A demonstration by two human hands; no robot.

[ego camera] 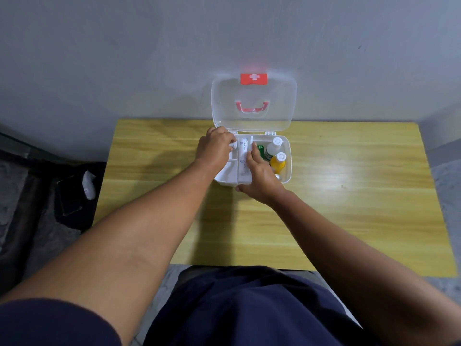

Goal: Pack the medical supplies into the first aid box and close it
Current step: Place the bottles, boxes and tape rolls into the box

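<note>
Now, grip first, then outward.

Left hand: your left hand (216, 146) is curled at the back left corner of the tray; its fingertips pinch one small white item (233, 145), too blurred to identify.

Right hand: your right hand (259, 174) lies over the tray's right edge, fingers flat along it, thumb hooked under the near wall of the box; whether it truly grips the tray you cannot tell.

Tray: one white divided tray (228, 171) sits in the left half of the box; one long white packet with faint print (243, 156) lies in its right-hand channel.

Box: one clear first aid box (287, 168) stands at the far middle of the table, against the wall; its lid (254, 101) is upright and open, with one red clasp (254, 78) and one red handle (252, 107).

Bottles: two in the right half, just beside each other; one white (273, 147), one yellow with a white cap (278, 162).

Green item: one (260, 149), mostly hidden behind your right fingers.

Table: one yellow wooden table (349, 196).
</note>
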